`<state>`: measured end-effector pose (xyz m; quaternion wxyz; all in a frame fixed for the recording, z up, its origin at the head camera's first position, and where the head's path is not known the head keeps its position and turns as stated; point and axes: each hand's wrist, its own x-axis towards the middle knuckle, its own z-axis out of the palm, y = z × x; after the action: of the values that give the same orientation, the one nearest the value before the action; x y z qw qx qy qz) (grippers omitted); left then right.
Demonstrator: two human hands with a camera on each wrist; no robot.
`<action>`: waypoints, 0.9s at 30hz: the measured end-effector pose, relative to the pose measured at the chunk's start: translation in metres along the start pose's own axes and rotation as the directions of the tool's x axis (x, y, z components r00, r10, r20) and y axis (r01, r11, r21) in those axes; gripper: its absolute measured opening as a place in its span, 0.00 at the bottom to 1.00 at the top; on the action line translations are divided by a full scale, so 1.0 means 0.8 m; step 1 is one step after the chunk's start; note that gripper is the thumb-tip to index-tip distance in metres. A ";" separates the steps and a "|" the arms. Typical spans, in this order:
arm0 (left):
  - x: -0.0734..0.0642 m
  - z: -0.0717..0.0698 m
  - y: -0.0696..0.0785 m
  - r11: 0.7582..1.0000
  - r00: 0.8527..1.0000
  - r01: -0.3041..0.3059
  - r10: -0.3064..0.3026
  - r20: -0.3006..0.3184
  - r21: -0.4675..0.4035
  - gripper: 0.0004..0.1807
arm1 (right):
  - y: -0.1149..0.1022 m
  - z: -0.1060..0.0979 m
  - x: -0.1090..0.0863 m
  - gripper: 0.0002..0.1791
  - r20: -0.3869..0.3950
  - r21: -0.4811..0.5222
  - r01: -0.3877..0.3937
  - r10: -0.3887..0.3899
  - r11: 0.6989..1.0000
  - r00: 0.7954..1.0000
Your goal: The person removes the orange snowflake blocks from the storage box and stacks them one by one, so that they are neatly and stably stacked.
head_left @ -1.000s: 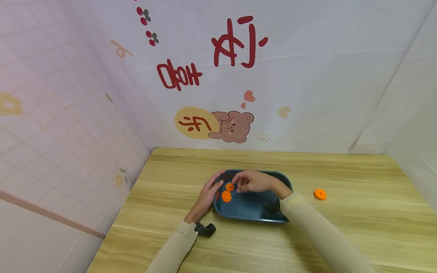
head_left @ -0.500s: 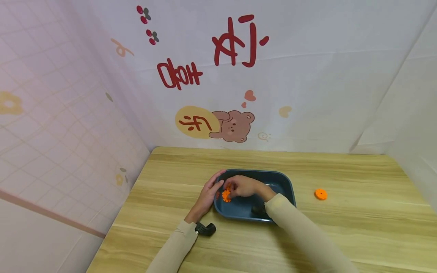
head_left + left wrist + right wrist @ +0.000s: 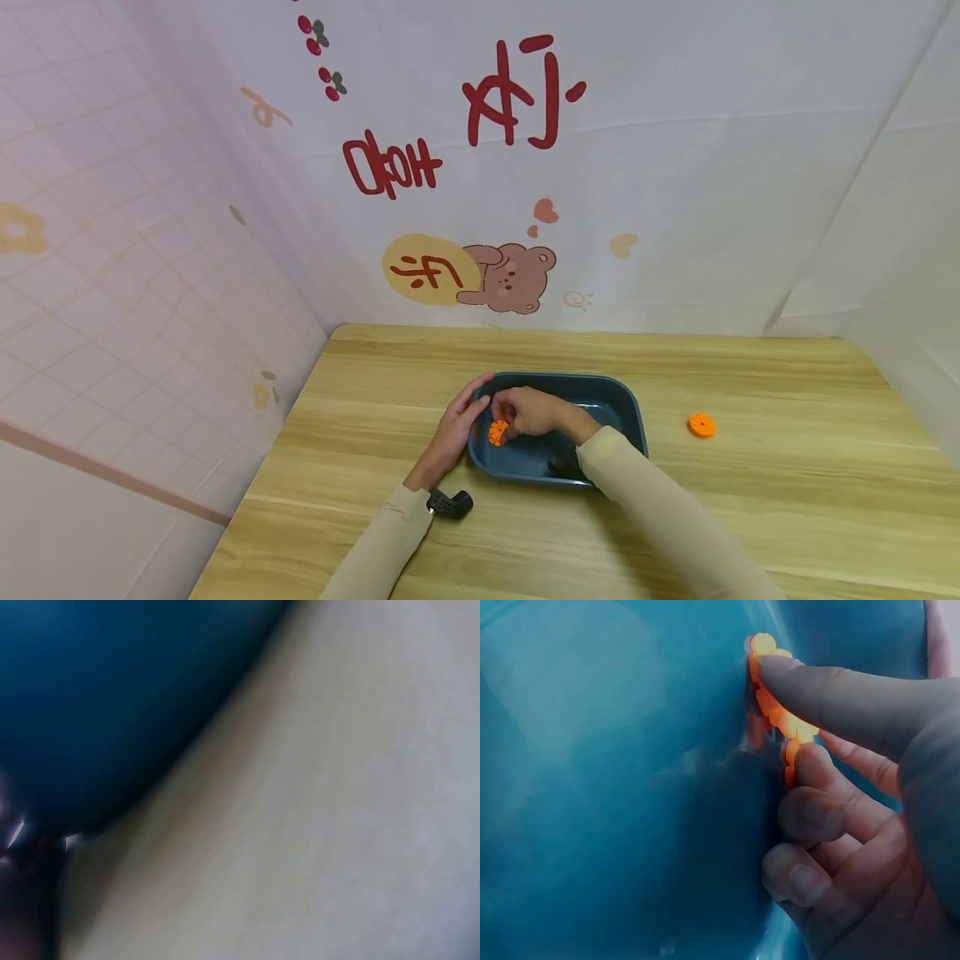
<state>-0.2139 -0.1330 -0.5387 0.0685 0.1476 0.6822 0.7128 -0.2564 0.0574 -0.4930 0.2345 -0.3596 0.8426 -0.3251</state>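
Note:
A dark blue oblong tray (image 3: 525, 473) sits on the wooden table. My left hand (image 3: 452, 429) rests along its left end, fingers fairly straight and thumb at the rim. My right hand (image 3: 531, 411) reaches inside toward that same end. In the right wrist view its thumb (image 3: 832, 694) and forefinger pinch an orange notched disc (image 3: 769, 701), while the other fingers curl beneath. Orange of a second notched piece (image 3: 789, 761) shows by the fingertips. From the head view, one orange notched disc (image 3: 497, 432) is visible beside the right fingertips; the hand hides what lies behind.
Another orange disc (image 3: 702, 426) lies on the table (image 3: 787, 467) to the right of the tray. A printed white cloth (image 3: 675, 183) hangs behind the table, with more cloth at the left side. Black wrist cameras (image 3: 451, 504) are strapped to both wrists.
My right hand has moved left and down inside the tray, onto the orange discs, and now pinches one. The left hand has stayed at the tray's left end.

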 end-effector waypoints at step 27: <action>-0.003 0.002 0.004 0.999 0.999 0.042 -0.041 -0.024 0.015 0.24 | -0.010 -0.037 -0.037 0.14 0.037 0.161 -0.062 0.057 0.985 0.998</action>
<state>-0.2105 -0.1321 -0.5360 0.0739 0.1254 0.6913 0.7077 -0.2527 0.0871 -0.4624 0.2861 -0.3191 0.8199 -0.3795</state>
